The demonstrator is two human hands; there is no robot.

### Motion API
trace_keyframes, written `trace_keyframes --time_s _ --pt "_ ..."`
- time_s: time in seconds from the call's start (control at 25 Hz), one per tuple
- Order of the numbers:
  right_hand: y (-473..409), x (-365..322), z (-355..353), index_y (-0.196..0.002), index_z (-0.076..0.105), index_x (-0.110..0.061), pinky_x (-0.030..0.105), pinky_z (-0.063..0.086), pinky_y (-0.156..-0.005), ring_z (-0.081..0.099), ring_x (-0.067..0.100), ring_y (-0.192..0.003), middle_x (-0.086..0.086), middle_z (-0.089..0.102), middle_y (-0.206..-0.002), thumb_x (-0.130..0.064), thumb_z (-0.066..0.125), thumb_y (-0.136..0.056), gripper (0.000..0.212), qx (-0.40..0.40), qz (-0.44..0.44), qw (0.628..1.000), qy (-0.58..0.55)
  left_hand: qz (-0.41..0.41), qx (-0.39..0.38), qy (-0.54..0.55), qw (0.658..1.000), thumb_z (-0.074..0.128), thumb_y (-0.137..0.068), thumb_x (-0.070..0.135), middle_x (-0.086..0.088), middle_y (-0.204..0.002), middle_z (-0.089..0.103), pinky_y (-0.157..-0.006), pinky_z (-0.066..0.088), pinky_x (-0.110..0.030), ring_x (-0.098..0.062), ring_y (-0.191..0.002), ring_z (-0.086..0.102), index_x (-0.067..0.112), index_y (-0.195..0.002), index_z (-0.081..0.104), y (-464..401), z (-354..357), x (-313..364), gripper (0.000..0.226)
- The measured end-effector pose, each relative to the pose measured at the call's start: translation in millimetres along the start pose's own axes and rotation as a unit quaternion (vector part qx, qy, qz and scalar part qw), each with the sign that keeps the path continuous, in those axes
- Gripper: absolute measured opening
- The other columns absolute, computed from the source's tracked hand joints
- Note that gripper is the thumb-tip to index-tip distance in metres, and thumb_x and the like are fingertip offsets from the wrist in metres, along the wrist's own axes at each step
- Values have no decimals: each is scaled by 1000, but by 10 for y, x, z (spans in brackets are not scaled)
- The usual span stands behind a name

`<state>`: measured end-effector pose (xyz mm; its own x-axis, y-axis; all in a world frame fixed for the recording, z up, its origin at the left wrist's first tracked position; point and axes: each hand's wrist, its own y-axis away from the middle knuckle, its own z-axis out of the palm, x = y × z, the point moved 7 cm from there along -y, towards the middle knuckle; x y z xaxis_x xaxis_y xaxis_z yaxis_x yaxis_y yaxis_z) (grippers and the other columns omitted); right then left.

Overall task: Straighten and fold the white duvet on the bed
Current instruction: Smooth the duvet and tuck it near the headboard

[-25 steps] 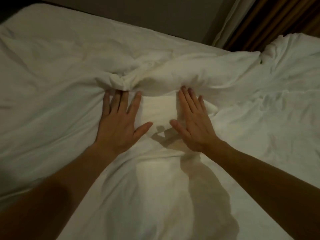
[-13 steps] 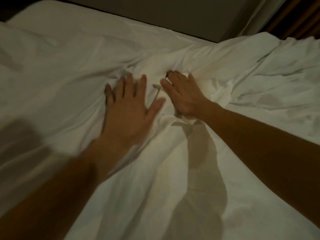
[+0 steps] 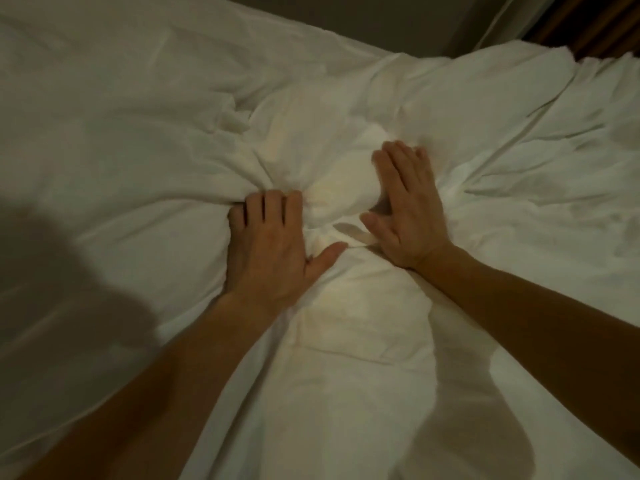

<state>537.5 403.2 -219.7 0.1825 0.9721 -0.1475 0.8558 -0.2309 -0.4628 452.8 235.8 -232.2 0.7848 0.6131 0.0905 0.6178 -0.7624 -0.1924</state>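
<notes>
Up close, I see the left hand point(image 3: 266, 249) pressing into the white duvet point(image 3: 346, 341), its fingers point(image 3: 273, 209) curling at the tips into a bunched ridge of fabric; whether they truly grip a fold I cannot tell, since the tips sink out of sight. My right hand point(image 3: 407, 209) lies flat with straight fingers, tips partly buried in a fold. Both forearms run off the lower edge. Between the 2 hands the duvet puffs into a creased mound. It covers the bed point(image 3: 104, 39), rumpled, with deep wrinkles radiating outward. Dark shadow blurs the left side.
</notes>
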Motion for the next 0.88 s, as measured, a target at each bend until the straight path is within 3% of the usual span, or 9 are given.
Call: trace_keyframes --time_s 0.12,0.28,0.36,0.4,0.48,0.56,0.64,0.72,0.88 --pt "122 -60 -61 -143 45 9 62 20 -119 34 42 -144 27 41 -152 -68 23 -98 92 14 -2 1000 0 -2 32 105 994 11 -89 79 -13 -77 63 -74 36 -40 -32 -72 59 11 -88 57 -35 -87 -48 82" --pt "386 -69 -362 -141 49 7 66 20 -116 37 42 -143 27 45 -149 -69 20 -98 92 37 -34 999 20 28 61 243 968 20 -93 71 1 -49 53 -60 28 -28 -33 -50 57 21 -68 53 303 -435 -94 64" --pt "512 15 -602 -127 62 6 65 28 -112 51 42 -129 25 60 -130 -64 23 -100 84 59 -20 998 20 62 26 291 954 12 -91 76 11 -47 39 -56 25 -29 -25 -46 45 31 -62 37 528 -658 -99 59" --pt "539 41 -726 -112 68 3 59 38 -104 61 41 -111 22 67 -110 -61 24 -102 79 63 -8 998 3 79 14 302 950 9 -91 77 12 -47 37 -54 25 -30 -21 -45 41 32 -61 32 624 -770 -116 59" --pt "568 -29 -997 -81 70 -6 41 46 -71 63 34 -69 14 64 -72 -62 22 -103 77 51 18 998 -27 103 6 286 953 7 -90 79 8 -47 40 -52 27 -31 -19 -46 40 29 -57 33 776 -985 -154 65" --pt "642 -211 -1310 -64 58 -14 32 40 -53 56 31 -49 6 55 -55 -66 19 -102 75 20 45 998 -25 113 -19 244 963 -1 -84 84 4 -49 46 -54 29 -33 -21 -49 43 25 -56 36 886 -1123 -163 75" --pt "918 -479 -1656 -64 51 -19 30 39 -47 54 31 -44 3 51 -51 -71 19 -99 70 -18 55 998 -9 114 -46 203 971 -10 -75 89 3 -54 50 -58 29 -34 -22 -54 47 26 -58 37 1069 -1228 -133 80" --pt "1344 -725 -2034 -69 58 -15 27 36 -49 56 31 -43 4 54 -50 -75 20 -96 76 -46 67 997 8 141 -55 168 974 -14 -73 88 2 -58 52 -59 30 -34 -27 -59 53 28 -62 39 1293 -1340 -18 81" --pt "2257 -1163 -2569 -80 65 -11 25 33 -54 56 24 -46 0 58 -58 -79 18 -93 84 -97 109 989 27 229 -4 121 966 4 -90 78 0 -51 58 -50 32 -28 -27 -45 58 24 -67 57 1886 -1426 334 80"
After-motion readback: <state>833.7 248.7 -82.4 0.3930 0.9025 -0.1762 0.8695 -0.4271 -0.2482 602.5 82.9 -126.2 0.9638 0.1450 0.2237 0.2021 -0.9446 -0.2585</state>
